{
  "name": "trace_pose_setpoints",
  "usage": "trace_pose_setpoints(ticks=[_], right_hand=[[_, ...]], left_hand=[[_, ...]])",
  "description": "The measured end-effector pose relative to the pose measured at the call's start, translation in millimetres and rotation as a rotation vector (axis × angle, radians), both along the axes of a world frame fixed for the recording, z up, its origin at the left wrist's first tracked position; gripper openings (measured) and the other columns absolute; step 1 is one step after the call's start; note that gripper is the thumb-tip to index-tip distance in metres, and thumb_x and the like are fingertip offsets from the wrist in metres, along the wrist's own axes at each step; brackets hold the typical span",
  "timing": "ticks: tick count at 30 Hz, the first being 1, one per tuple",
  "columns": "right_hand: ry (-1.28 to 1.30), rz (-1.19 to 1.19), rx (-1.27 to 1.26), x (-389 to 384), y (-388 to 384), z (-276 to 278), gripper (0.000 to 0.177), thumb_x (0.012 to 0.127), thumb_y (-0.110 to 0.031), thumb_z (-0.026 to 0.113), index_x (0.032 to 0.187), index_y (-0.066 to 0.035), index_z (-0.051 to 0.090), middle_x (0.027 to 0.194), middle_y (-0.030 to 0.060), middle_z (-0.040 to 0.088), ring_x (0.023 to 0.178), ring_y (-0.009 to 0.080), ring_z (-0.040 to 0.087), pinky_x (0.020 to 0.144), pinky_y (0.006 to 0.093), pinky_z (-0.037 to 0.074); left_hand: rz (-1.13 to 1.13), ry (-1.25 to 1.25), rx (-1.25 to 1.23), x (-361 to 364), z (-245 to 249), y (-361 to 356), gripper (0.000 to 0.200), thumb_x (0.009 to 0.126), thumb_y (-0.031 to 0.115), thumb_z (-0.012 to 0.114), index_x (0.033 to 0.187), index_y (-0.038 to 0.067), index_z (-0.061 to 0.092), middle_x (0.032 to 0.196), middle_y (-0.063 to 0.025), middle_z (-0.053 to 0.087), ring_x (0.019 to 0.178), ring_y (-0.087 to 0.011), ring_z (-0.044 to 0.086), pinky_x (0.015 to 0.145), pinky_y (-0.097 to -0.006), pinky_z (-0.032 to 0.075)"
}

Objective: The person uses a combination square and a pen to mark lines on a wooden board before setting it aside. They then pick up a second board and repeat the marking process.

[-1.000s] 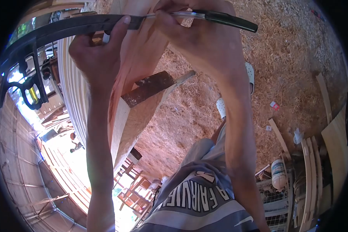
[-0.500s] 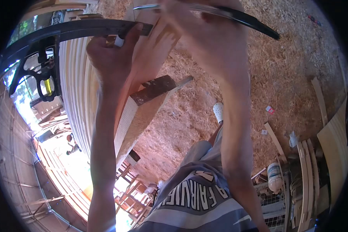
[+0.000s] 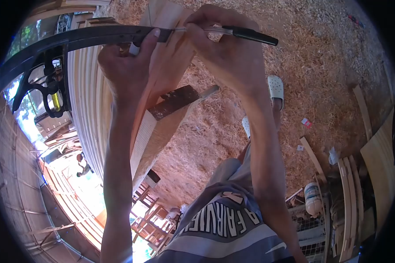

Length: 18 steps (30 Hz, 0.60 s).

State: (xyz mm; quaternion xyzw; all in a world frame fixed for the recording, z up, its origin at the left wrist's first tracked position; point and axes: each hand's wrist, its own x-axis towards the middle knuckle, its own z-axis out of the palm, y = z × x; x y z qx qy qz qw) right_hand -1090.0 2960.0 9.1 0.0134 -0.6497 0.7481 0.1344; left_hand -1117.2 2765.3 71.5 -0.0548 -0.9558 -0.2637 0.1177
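My left hand (image 3: 127, 65) is closed on the dark blade of a combination square (image 3: 96, 37), its thumb pressed on top near the blade's end. The square's black head with a yellow vial hangs off to the left. Under the blade lies a light wooden board (image 3: 173, 57), and a thin dark line shows on its far part. In my right hand (image 3: 232, 59) I pinch a clear pen (image 3: 254, 36) with a black cap on its rear end. The pen's point is at the end of the blade, against the board.
Stacked striped boards (image 3: 85, 96) lie left of my forearm. A timber with a dark end (image 3: 175, 101) juts out below the board. Wood shavings (image 3: 215, 144) cover the ground. Offcuts (image 3: 349, 206) and a white bottle (image 3: 312, 199) lie at lower right. A person (image 3: 82, 164) is far left.
My right hand has come down toward me, bringing the pen's point to the blade's end. The left hand stays nearly in place. A second white clog has come into view beyond my right forearm.
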Motion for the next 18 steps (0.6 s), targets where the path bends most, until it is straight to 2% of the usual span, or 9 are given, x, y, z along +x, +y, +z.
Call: trace_pose_setpoints(ticks=[4, 5, 7, 8, 10, 13, 14, 16, 18], right_hand=[[-0.015, 0.048, -0.017, 1, 1, 18, 0.008, 0.090, -0.008, 0.071, 0.093, -0.002, 0.076, 0.078, 0.0097, 0.073, 0.076, 0.0213, 0.067, 0.071, 0.0363, 0.053], [-0.015, 0.051, -0.028, 0, -1, 21, 0.008, 0.091, -0.008, 0.071, 0.094, -0.002, 0.076, 0.078, 0.0097, 0.073, 0.076, 0.0213, 0.067, 0.071, 0.0364, 0.053], [-0.064, 0.156, -0.406, -2, -5, 22, 0.013, 0.094, -0.011, 0.070, 0.100, -0.002, 0.077, 0.080, 0.0103, 0.072, 0.078, 0.0211, 0.067, 0.071, 0.0372, 0.053], [-0.064, 0.156, -0.402, -3, -4, 16, 0.013, 0.094, -0.011, 0.070, 0.100, -0.002, 0.077, 0.080, 0.0103, 0.072, 0.078, 0.0211, 0.067, 0.071, 0.0372, 0.053], [-0.196, -0.022, -0.118, -5, -1, -6, 0.017, 0.098, -0.017, 0.073, 0.104, -0.002, 0.078, 0.092, 0.0033, 0.077, 0.077, 0.0052, 0.064, 0.064, 0.0236, 0.047], [-0.270, -0.045, -0.492, 12, 22, -22, 0.028, 0.102, -0.027, 0.066, 0.113, -0.003, 0.075, 0.105, 0.0063, 0.077, 0.091, 0.0137, 0.066, 0.077, 0.0297, 0.046], [-0.335, -0.031, -0.420, 26, 36, -31, 0.037, 0.106, -0.034, 0.061, 0.121, -0.003, 0.072, 0.112, 0.0091, 0.077, 0.104, 0.0183, 0.068, 0.089, 0.0339, 0.044], [-0.477, -0.027, -0.511, 65, 47, -54, 0.047, 0.109, -0.045, 0.053, 0.129, -0.005, 0.068, 0.124, 0.0118, 0.074, 0.113, 0.0193, 0.068, 0.086, 0.0350, 0.042], [-0.560, 0.044, -0.421, 107, 62, -57, 0.057, 0.112, -0.053, 0.042, 0.136, -0.006, 0.064, 0.134, 0.0139, 0.070, 0.124, 0.0214, 0.066, 0.093, 0.0349, 0.044]], left_hand=[[-0.019, 0.008, -0.033, 2, 2, 0, 0.022, 0.086, 0.014, 0.090, 0.101, 0.000, 0.081, 0.092, -0.0043, 0.080, 0.083, -0.0080, 0.068, 0.076, -0.0259, 0.052], [-0.048, 0.039, -0.001, 1, 1, 2, 0.021, 0.086, 0.015, 0.090, 0.097, 0.000, 0.080, 0.087, -0.0055, 0.079, 0.078, -0.0082, 0.070, 0.070, -0.0256, 0.053], [-0.077, 0.071, 0.036, 1, 1, 3, 0.022, 0.086, 0.017, 0.091, 0.092, -0.001, 0.080, 0.082, -0.0068, 0.079, 0.072, -0.0084, 0.071, 0.064, -0.0253, 0.054], [-0.058, 0.052, 0.048, 2, 0, 4, 0.020, 0.086, 0.016, 0.090, 0.092, -0.001, 0.080, 0.083, -0.0064, 0.079, 0.073, -0.0082, 0.071, 0.064, -0.0257, 0.054], [-0.041, 0.040, 0.067, 1, 0, 4, 0.019, 0.086, 0.015, 0.090, 0.092, 0.000, 0.080, 0.083, -0.0061, 0.079, 0.074, -0.0081, 0.071, 0.064, -0.0262, 0.054], [-0.018, 0.012, -0.005, 2, -4, -2, 0.020, 0.086, 0.018, 0.091, 0.095, 0.003, 0.081, 0.089, -0.0021, 0.079, 0.076, -0.0069, 0.067, 0.068, -0.0252, 0.051], [-0.034, 0.007, 0.067, 0, -15, -8, 0.019, 0.087, 0.018, 0.090, 0.095, 0.003, 0.081, 0.086, -0.0023, 0.078, 0.074, -0.0066, 0.066, 0.066, -0.0253, 0.050], [-0.038, 0.022, 0.167, -2, -22, -13, 0.018, 0.088, 0.018, 0.089, 0.094, 0.004, 0.081, 0.083, -0.0025, 0.077, 0.072, -0.0063, 0.066, 0.063, -0.0254, 0.050], [-0.107, -0.011, -0.007, -1, -18, -16, 0.016, 0.092, 0.019, 0.085, 0.093, 0.004, 0.080, 0.082, -0.0054, 0.076, 0.071, -0.0113, 0.068, 0.063, -0.0271, 0.052]])
